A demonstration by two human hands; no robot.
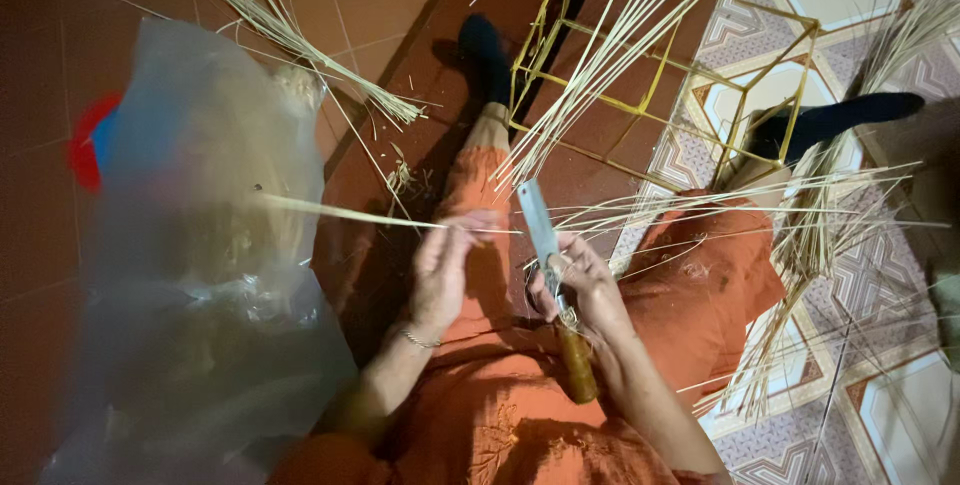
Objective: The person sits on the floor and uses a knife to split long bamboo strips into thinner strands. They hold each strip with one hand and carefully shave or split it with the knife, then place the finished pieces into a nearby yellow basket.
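My left hand (442, 267) pinches a long thin pale bamboo strip (340, 213) that stretches out to the left over my lap. My right hand (585, 283) grips a knife (541, 230) with a flat steel blade pointing up and a brown wooden handle (577, 363) sticking down past my wrist. The blade's edge lies close to the strip's right end. Both hands rest above my orange trousers (700, 285).
A large clear plastic bag (190, 275) lies at the left. Bundles of bamboo strips (300, 40) are scattered on the red tile floor. A yellow wire frame (660, 55) stands near my dark-socked feet (485, 50). More strips fan out at the right (830, 225).
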